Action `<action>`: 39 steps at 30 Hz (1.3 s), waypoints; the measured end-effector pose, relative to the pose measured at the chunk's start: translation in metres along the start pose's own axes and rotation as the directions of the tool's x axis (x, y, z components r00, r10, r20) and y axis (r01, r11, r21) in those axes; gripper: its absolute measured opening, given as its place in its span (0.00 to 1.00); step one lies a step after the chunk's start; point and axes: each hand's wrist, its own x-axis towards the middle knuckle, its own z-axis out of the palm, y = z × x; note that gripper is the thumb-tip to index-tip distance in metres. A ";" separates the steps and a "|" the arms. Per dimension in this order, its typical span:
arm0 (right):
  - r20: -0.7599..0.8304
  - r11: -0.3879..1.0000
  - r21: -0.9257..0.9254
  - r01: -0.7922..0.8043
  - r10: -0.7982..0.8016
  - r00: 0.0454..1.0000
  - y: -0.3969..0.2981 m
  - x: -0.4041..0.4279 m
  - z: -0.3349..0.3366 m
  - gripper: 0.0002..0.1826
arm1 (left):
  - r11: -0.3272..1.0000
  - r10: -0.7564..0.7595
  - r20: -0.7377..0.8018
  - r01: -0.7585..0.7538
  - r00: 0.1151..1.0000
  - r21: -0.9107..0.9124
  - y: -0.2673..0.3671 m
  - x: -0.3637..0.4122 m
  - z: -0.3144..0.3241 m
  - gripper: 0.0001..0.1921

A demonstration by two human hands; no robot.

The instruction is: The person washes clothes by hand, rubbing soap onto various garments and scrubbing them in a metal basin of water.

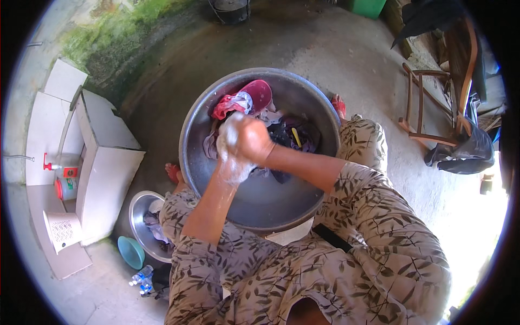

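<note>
Both my hands meet over a large metal basin (260,207) between my knees. My right hand (254,136) is closed on a soapy, whitish wet cloth (239,168), its outline blurred. Suds and the cloth largely cover my left hand (228,140), which is pressed against the right and grips the same cloth. Beyond them in the basin lie a dark red cap (260,95), a red-and-white cloth (231,106) and dark wet clothes (308,128). A yellow-handled object (297,137), perhaps a brush, rests on the dark clothes.
Left of my leg stand a smaller metal basin with clothes (140,203), a teal bowl (131,252) and plastic bottles (142,278). White tiled ledges (111,183) line the left wall. A black bucket (230,16) is at the far side, a wooden chair (434,138) at right.
</note>
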 end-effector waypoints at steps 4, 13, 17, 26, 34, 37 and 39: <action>-0.073 0.981 -0.057 -0.188 0.183 0.980 0.052 0.026 -0.006 0.15 | 0.996 -0.088 -0.063 0.087 0.994 -0.009 0.020 -0.014 0.050 0.21; 0.697 0.897 0.325 -0.299 -0.014 0.717 0.018 0.044 -0.065 0.35 | 0.981 -0.099 -0.266 0.139 0.959 0.135 0.069 -0.003 0.054 0.36; 0.437 0.991 0.081 -0.104 0.058 0.898 0.026 0.057 -0.082 0.29 | 0.971 -0.221 -0.147 0.232 0.964 0.065 0.073 -0.002 0.078 0.41; 0.235 0.021 0.970 -0.244 0.198 0.952 0.014 0.075 -0.139 0.25 | 0.561 0.068 -0.016 -0.025 0.998 0.827 0.070 0.005 0.055 0.18; -0.005 0.773 0.554 -0.309 0.375 0.927 0.040 0.061 -0.061 0.16 | 0.984 0.177 -0.246 -0.173 0.953 0.036 0.068 0.022 0.034 0.09; 0.043 0.957 0.127 0.261 -0.268 0.962 -0.011 0.026 -0.048 0.19 | 0.986 0.042 -0.186 -0.011 0.982 0.166 0.073 -0.004 0.051 0.12; 0.091 0.892 -0.062 0.449 -0.442 0.892 -0.029 0.004 -0.029 0.15 | 0.930 -0.146 -0.085 0.107 0.986 -0.352 0.065 0.001 0.026 0.15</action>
